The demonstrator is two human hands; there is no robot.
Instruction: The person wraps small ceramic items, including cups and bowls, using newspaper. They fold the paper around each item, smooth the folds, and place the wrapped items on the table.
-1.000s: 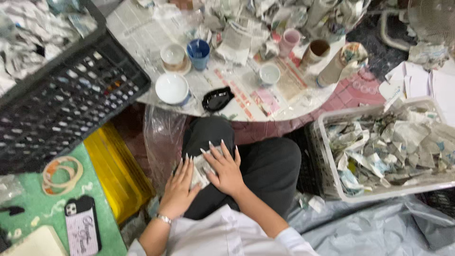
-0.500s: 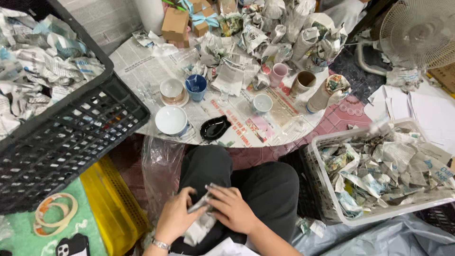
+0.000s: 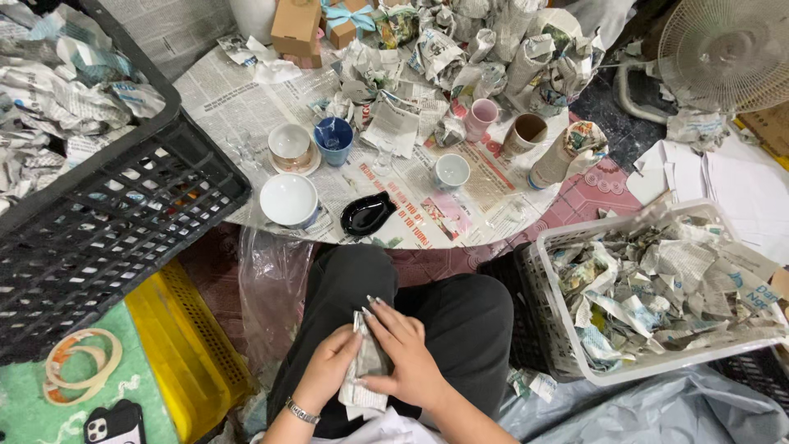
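Black crate: I see it far to the left of the round table, tilted, heaped with crumpled newspaper.
Tape rolls: on the green mat below the crate, well left of the table, with a phone just under them.
Yellow basket: between the mat and my lap, below the table's left edge.
Round table: my landmark, covered in newspaper sheets.
White bowl: at the table's near-left rim.
Blue cup: on the table, just behind the white bowl and beside a pale cup on a saucer.
Black dish: at the table's near edge, right of the white bowl.
Left hand: below the table, over my lap in dark trousers; fingers curled against the left side of the paper-wrapped item, grasping it.
Paper-wrapped item: a small bundle in newspaper, held upright between both hands over my lap, well below the table's near edge.
Right hand: pressed against the bundle's right side, fingers laid over its top, clasping it.
Small white cup: on the table, right of the black dish.
Pink cup: further back on the table, among wrapped bundles.
White basket: right of the table, full of torn newspaper.
Fan: far right, beyond the table.
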